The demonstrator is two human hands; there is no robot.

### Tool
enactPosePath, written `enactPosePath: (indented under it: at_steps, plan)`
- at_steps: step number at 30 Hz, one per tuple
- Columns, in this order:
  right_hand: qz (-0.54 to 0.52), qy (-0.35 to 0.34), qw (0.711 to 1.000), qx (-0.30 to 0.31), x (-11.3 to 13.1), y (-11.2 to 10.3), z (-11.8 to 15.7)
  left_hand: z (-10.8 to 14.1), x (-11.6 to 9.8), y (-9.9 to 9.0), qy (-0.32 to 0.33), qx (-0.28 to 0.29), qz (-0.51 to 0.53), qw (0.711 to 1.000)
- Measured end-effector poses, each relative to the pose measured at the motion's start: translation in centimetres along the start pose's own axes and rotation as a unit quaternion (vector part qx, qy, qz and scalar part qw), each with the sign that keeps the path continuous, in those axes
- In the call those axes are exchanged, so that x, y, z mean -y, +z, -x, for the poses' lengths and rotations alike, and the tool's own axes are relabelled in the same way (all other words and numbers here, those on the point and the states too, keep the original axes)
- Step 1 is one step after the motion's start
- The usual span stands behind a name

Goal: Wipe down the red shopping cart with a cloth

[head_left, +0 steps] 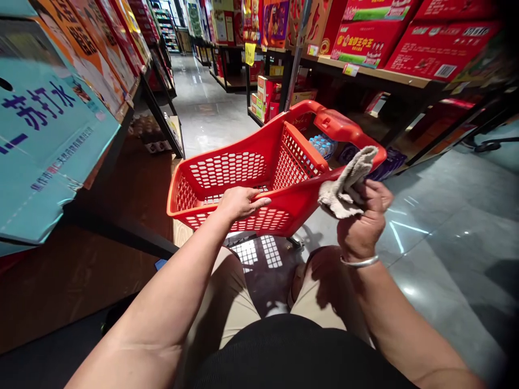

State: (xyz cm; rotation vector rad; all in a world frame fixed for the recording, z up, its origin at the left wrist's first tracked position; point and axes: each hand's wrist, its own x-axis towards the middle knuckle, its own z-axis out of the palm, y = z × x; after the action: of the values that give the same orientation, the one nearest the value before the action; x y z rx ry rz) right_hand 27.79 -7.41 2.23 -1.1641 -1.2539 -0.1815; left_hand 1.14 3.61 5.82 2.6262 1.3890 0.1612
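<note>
At far left, a blue carton (44, 140) sits at the front edge of the left shelf (161, 116), whose dark leg stands just beside the left end of the red cart (300, 201). The left hand (239, 204) grasps the cart's near rim. The cart's long axis slants from lower left to upper right, handle (340, 127) rightmost. Near the handle, the right hand (365, 219) pinches a beige cloth (343, 189), lengthwise pointing up and right. Beyond, red cartons (365, 39) line the right shelf's front edge (395, 77).

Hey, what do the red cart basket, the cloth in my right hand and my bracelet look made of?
Cart basket: likely moulded plastic, semi-glossy; evenly red walls with regular holes and soft highlights.
Cloth: textile, perhaps cotton, matte; soft folds, fuzzy surface.
Bracelet: probably polished metal; silvery with a bright sheen, though which metal is unclear.
</note>
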Motion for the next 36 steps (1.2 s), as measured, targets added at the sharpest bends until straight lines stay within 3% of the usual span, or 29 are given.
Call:
enactPosePath:
  at_steps: [2, 3, 8, 11, 15, 20, 23, 27, 30, 32, 36]
  plan:
    - [0.123, -0.082, 0.988, -0.032, 0.2, -0.7, -1.0, 0.0, 0.5, 0.0, 0.003, -0.001, 0.004, 1.0]
    - [0.166, -0.096, 0.981, -0.018, 0.2, -0.6, -0.6, 0.0, 0.8, 0.0, 0.0, -0.003, 0.007, 1.0]
    - [0.249, -0.103, 0.951, 0.15, -0.5, 2.0, 6.0, -0.3, 2.3, -0.1, -0.027, -0.024, 0.008, 0.999]
    - [0.215, -0.108, 0.947, 0.213, -0.2, 2.1, 7.6, -0.5, 3.2, -0.4, -0.028, -0.025, 0.009, 0.999]
    - [0.16, -0.165, 0.964, 0.133, 1.8, -0.7, 2.9, -0.5, 4.7, -0.6, -0.022, -0.029, 0.004, 0.999]
    - [0.205, -0.213, 0.955, 0.01, 3.2, -3.1, -3.8, -0.1, 6.2, -0.8, -0.01, -0.045, -0.02, 0.999]
    - [0.204, -0.23, 0.95, 0.057, 3.5, -2.1, -3.8, 0.0, 4.9, -1.3, 0.018, -0.045, 0.0, 0.999]
    - [0.21, -0.237, 0.939, 0.133, 5.1, 0.2, -1.5, -0.3, -0.1, -1.7, 0.122, -0.072, 0.067, 0.988]
    - [0.216, -0.242, 0.931, 0.169, 6.1, 1.0, -1.0, -0.6, -3.2, -1.0, 0.14, -0.109, 0.089, 0.98]
    - [0.217, -0.237, 0.932, 0.168, 6.3, 0.7, -1.5, -0.7, -3.9, -0.4, 0.146, -0.129, 0.112, 0.974]
    - [0.188, -0.212, 0.949, 0.14, 5.6, -1.9, -3.6, -0.2, -2.8, 0.1, 0.143, -0.129, 0.155, 0.969]
